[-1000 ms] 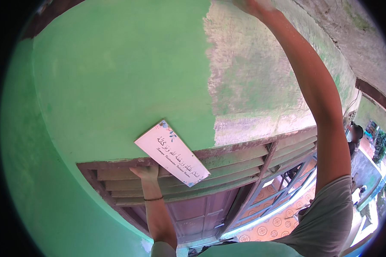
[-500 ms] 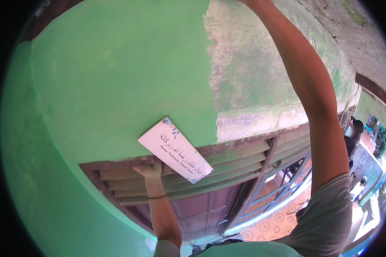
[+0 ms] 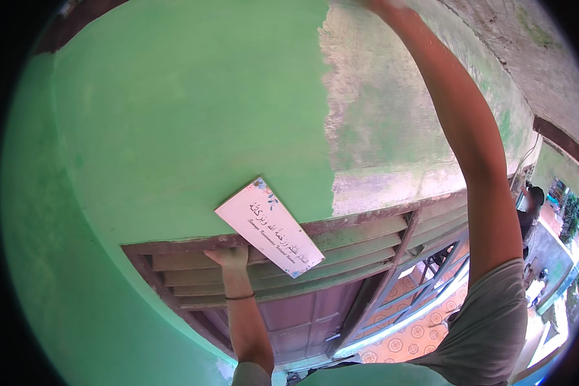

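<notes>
Wood of the louvred vent (image 3: 350,248) meets the left hand (image 3: 230,258) at its upper bar; the fingertips are hidden, so how firmly that grip is closed I cannot tell. Just right of and above it, a white sign (image 3: 270,226) sits tilted, and a sideways knock from this hand could dislodge it. Cut off by the upper edge, the right hand's (image 3: 387,5) grip is unreadable; below it lies patchy wall (image 3: 379,109). Overreaching might cost balance.
</notes>
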A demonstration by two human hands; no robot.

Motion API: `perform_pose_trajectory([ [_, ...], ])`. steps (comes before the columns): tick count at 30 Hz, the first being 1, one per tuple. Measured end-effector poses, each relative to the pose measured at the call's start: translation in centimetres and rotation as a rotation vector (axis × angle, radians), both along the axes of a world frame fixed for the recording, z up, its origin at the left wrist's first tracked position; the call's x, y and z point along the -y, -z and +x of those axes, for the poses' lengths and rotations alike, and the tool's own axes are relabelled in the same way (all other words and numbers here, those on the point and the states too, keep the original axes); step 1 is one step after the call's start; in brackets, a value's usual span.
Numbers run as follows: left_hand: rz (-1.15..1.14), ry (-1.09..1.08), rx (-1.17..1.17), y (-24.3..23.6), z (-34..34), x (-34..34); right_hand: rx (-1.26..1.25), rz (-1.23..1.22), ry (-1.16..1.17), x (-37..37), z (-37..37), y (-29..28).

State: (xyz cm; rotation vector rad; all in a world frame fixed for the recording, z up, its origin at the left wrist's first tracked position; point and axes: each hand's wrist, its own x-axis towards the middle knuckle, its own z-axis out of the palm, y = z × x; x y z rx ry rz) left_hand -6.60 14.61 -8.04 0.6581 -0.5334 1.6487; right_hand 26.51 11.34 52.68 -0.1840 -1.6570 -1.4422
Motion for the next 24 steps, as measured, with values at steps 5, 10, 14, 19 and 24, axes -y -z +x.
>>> perform_pose_trajectory([
  [5, -0.517, -0.189, 0.068, -3.5, 2.2, 1.7, -0.347, -0.620, -0.804, 2.6, -3.0, 0.3],
  [10, -0.212, -0.154, 0.067, 0.7, -0.9, 2.0, -0.062, -0.189, 0.272, -0.1, -2.9, 1.0],
  [14, -0.527, -0.190, 0.072, -4.6, 3.0, 2.4, -0.186, -0.177, -0.385, 0.8, 0.1, -1.6],
  [19, -0.513, -0.223, 0.092, -1.0, 0.4, 1.6, -0.044, 0.019, 0.053, 0.0, -1.9, 0.3],
  [24, -0.666, -0.195, 0.135, -3.9, 2.7, 2.0, -0.379, -0.504, -0.419, 1.9, -1.3, -0.9],
])
